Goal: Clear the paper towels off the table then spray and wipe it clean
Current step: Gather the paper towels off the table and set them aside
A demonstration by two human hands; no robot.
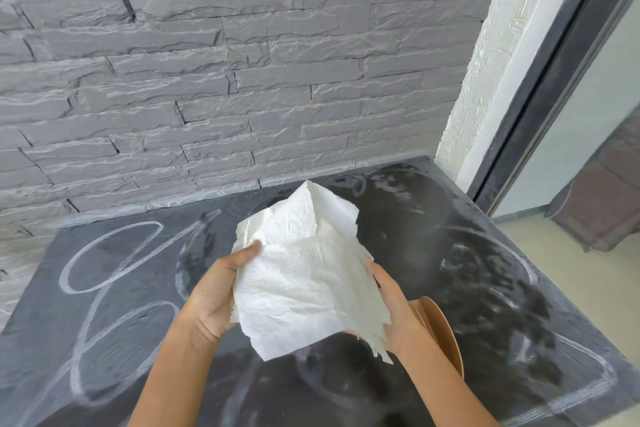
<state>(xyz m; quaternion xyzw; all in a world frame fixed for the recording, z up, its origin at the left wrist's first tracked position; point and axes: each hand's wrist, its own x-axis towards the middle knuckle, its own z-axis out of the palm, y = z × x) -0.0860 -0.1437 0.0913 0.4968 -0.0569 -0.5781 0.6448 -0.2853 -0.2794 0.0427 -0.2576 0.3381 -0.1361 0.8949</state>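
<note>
– Hands at six o'clock: what is being gripped?
– A paper towel (304, 274) is being clutched above the table (485, 305), at nine o'clock by the left hand (211, 298), at three o'clock by the right hand (391, 312).
– Beyond?
– Chalk loops (104, 263) are being shown on the tabletop; a stone wall (207, 62) is being faced at twelve.

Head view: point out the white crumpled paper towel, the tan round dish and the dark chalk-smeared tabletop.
white crumpled paper towel (304, 288), head view, middle of the sheet.
tan round dish (440, 329), head view, its curved face.
dark chalk-smeared tabletop (485, 288), head view, bare patch at right.
</note>
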